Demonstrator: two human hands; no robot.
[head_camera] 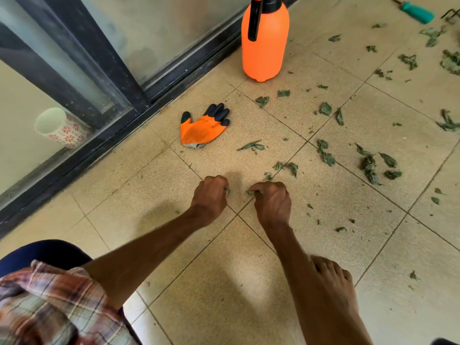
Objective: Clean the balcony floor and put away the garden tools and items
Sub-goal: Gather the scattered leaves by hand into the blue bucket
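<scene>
Leaf fragments (368, 165) gathered by hand from a tiled balcony floor (224, 282).
The left hand (211, 195) and right hand (272, 200) are held close together at the floor, each curled and pinching green scraps; many more are scattered to the right. One orange gardening glove (201, 129) lies flat beyond the hands, its long axis diagonal, with its black fingertips pointed toward one upright orange pressure sprayer (265, 46). One teal-handled tool (418, 12) lies at the far right; one floral cup (59, 128) is seen behind the glass door (74, 58).
</scene>
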